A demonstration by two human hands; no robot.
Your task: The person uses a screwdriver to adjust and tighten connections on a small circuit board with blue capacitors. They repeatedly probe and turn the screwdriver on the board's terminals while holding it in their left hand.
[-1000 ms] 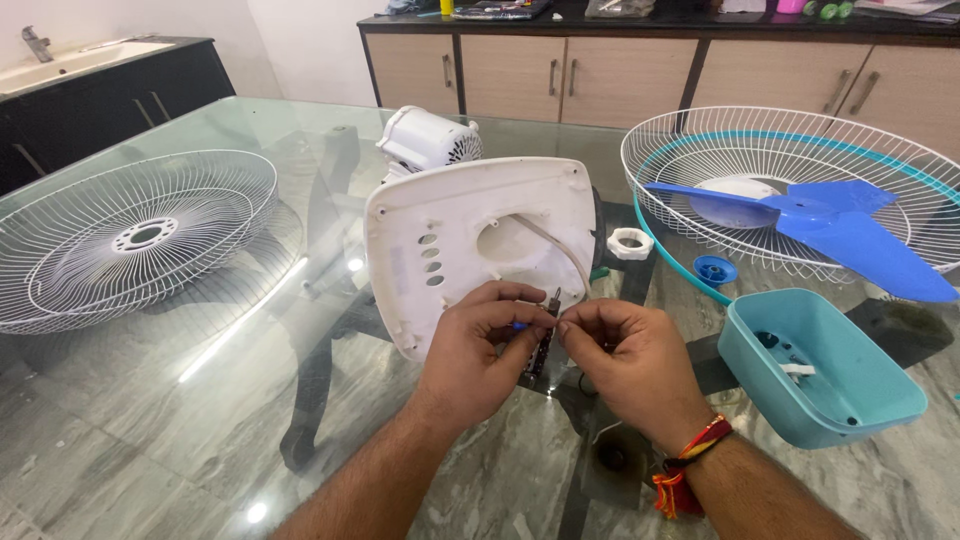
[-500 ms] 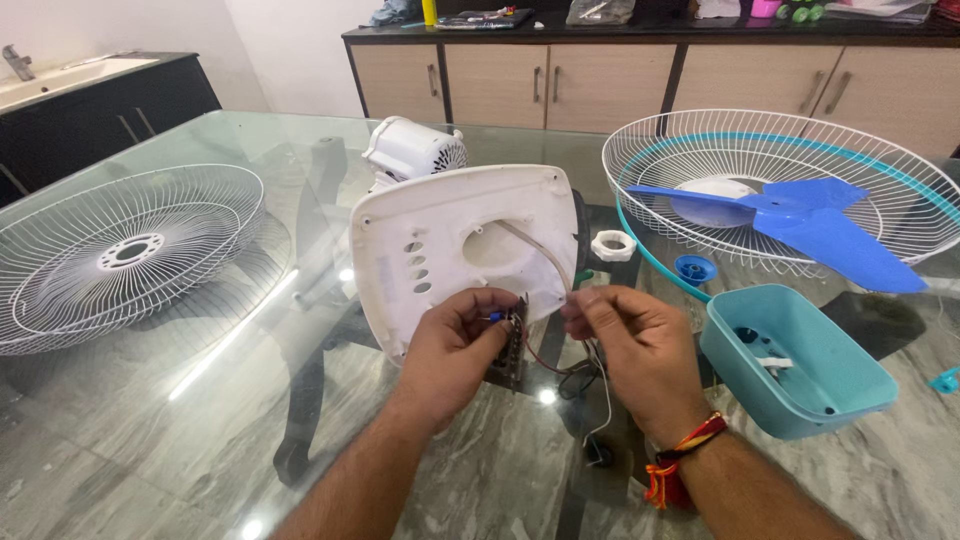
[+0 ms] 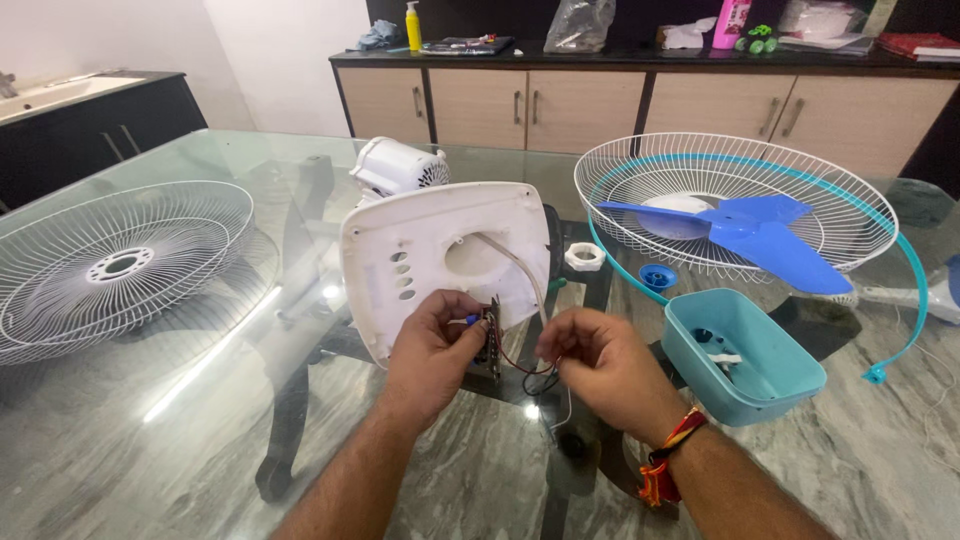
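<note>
My left hand [image 3: 432, 352] pinches a small dark circuit board [image 3: 491, 342] with a blue-tipped wire, just in front of a white fan base housing [image 3: 440, 255] that stands tilted on the glass table [image 3: 180, 440]. My right hand [image 3: 592, 362] grips thin red, black and white wires [image 3: 535, 375] that run from the board; a white cable leads up into the housing's round opening. The white fan motor [image 3: 398, 165] lies behind the housing.
A white fan grille [image 3: 110, 265] lies at the left. At the right a second grille [image 3: 730, 200] holds blue fan blades [image 3: 760, 235]. A teal cover [image 3: 740, 355] with small parts, a white nut [image 3: 585, 257] and a blue cap [image 3: 658, 277] sit nearby. Cabinets stand behind.
My hands have drawn slightly apart and toward me, stretching the wires between the board and my right hand. The view has tilted up a little.
</note>
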